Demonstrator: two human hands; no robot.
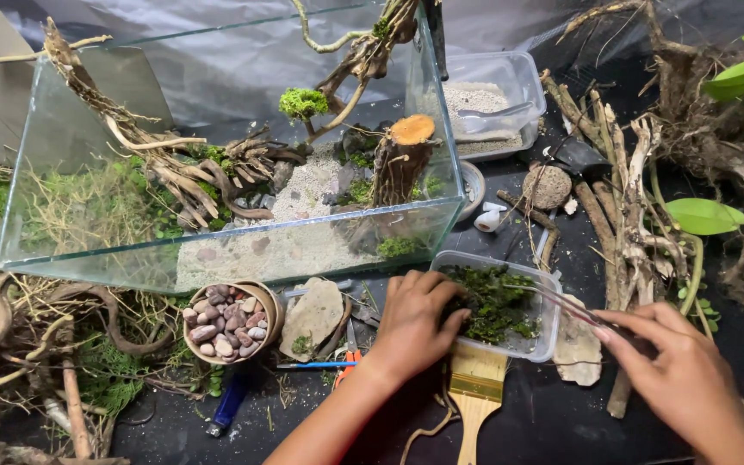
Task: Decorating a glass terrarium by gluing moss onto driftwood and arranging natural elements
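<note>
1. Two hands work over a clear plastic tub [537,343] of moss [494,303], just in front of the glass tank [217,250].
2. Left hand [412,323], fingers curled, grips the tub's near rim.
3. Right hand [680,377] pinches long tweezers [561,303], their tips over the moss.

Left hand [413,323] fingers grip moss tub [537,344] rim; right hand [680,379] fingertips pinch tweezers [553,299] over moss [494,303].
</note>
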